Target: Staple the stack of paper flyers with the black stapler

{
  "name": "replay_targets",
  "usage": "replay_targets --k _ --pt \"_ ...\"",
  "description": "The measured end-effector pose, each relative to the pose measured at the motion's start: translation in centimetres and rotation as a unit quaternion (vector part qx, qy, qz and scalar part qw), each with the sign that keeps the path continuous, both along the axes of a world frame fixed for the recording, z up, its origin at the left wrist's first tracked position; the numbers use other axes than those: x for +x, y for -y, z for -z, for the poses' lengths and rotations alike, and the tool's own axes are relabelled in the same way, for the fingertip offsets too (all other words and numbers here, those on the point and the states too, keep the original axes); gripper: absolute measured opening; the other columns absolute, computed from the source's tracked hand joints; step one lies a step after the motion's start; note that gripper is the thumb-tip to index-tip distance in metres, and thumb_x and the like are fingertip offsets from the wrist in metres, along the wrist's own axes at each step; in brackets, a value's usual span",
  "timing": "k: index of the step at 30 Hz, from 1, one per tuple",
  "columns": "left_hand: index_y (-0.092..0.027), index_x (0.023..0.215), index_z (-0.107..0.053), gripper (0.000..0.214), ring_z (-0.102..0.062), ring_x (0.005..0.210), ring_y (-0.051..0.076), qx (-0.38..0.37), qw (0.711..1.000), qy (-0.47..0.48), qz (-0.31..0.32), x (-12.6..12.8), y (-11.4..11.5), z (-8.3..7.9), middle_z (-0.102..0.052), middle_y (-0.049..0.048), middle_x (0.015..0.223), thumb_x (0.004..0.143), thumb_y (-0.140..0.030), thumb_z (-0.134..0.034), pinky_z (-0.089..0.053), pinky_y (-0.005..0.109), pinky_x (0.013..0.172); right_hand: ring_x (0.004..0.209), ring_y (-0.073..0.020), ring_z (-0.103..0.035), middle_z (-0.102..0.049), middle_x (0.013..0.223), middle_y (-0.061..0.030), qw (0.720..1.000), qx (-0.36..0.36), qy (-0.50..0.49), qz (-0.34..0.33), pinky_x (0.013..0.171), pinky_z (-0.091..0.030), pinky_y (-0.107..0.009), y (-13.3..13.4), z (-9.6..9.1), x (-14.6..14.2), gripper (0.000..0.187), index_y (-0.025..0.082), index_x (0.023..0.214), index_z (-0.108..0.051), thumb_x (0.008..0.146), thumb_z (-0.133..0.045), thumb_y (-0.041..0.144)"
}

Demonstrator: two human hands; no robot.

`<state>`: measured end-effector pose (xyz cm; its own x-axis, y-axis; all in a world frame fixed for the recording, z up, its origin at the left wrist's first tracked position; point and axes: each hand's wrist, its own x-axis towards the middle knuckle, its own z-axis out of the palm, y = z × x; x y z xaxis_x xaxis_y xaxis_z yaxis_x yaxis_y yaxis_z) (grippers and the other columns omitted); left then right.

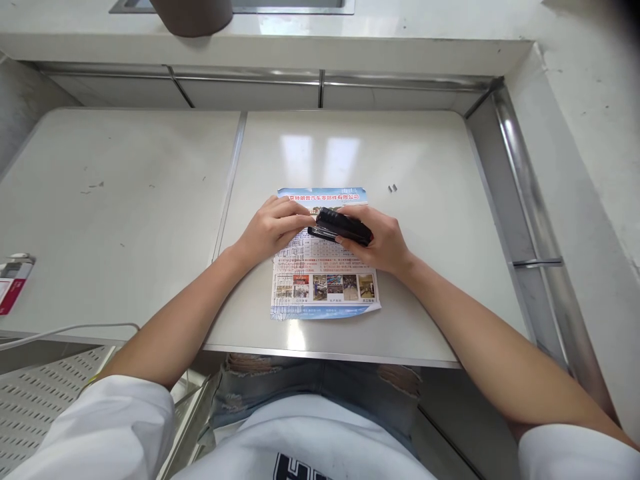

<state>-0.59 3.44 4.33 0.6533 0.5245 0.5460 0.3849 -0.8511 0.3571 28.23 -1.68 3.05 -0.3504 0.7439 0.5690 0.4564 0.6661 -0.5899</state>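
A black stapler (345,227) is gripped in my right hand (383,240), its front end pointing left over a printed flyer (333,267). The stapler's jaws are somewhat apart at that end. My left hand (273,227) lies over the flyer's left edge, fingers stretched toward the stapler's front and close to it or touching it; I cannot tell which. Rows of shiny staples show along the left side of the flyer. The upper middle of the print is partly hidden by both hands and the stapler.
Two small grey staple strips (393,188) lie on the white table (420,153), beyond my right hand. A red and white box (15,283) and a white cable (75,327) are at the left. On the ledge behind stands a brown container (193,17).
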Motion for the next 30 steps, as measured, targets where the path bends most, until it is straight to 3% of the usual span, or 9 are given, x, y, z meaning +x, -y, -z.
replay_targets --k 10,15,21,30 --pt "-0.029 0.106 -0.081 0.021 -0.073 0.092 0.021 -0.022 0.998 -0.001 -0.053 0.12 0.29 -0.24 -0.084 0.0028 0.104 0.108 -0.022 -0.061 -0.046 0.042 0.083 0.108 -0.0235 -0.080 -0.083 0.125 -0.0042 1.000 -0.008 0.006 -0.005 0.097 -0.066 -0.040 0.02 0.19 0.11 0.039 0.030 0.136 -0.068 0.098 -0.075 0.033" --pt "-0.027 0.110 -0.081 0.022 -0.074 0.093 0.022 -0.014 0.999 -0.004 -0.035 0.09 0.29 -0.28 -0.084 0.0033 0.106 0.102 -0.018 -0.061 -0.045 0.042 0.082 0.108 -0.0228 -0.080 -0.083 0.126 -0.0035 1.000 0.002 0.001 -0.009 0.097 -0.066 -0.038 0.01 0.16 0.08 0.039 0.031 0.137 -0.068 0.098 -0.075 0.032" --pt "-0.028 0.108 -0.082 0.013 -0.074 0.093 0.022 -0.015 0.999 -0.029 -0.015 0.14 0.16 -0.49 -0.086 0.0029 0.107 0.106 -0.032 -0.070 -0.042 0.042 0.081 0.107 -0.0239 -0.080 -0.083 0.126 -0.0042 1.000 -0.003 0.015 -0.005 0.097 -0.066 -0.040 -0.02 0.30 0.14 0.040 0.030 0.137 -0.067 0.098 -0.076 0.033" --pt "-0.033 0.103 -0.087 0.016 -0.072 0.095 0.023 -0.036 0.999 -0.016 -0.020 -0.47 -0.33 -0.07 -0.088 0.0002 0.103 0.106 -0.044 -0.076 -0.042 0.044 0.087 0.107 -0.0240 -0.080 -0.083 0.126 -0.0045 1.000 -0.001 -0.014 -0.021 0.096 -0.066 -0.039 0.02 0.21 0.25 0.041 0.030 0.136 -0.070 0.095 -0.078 0.030"
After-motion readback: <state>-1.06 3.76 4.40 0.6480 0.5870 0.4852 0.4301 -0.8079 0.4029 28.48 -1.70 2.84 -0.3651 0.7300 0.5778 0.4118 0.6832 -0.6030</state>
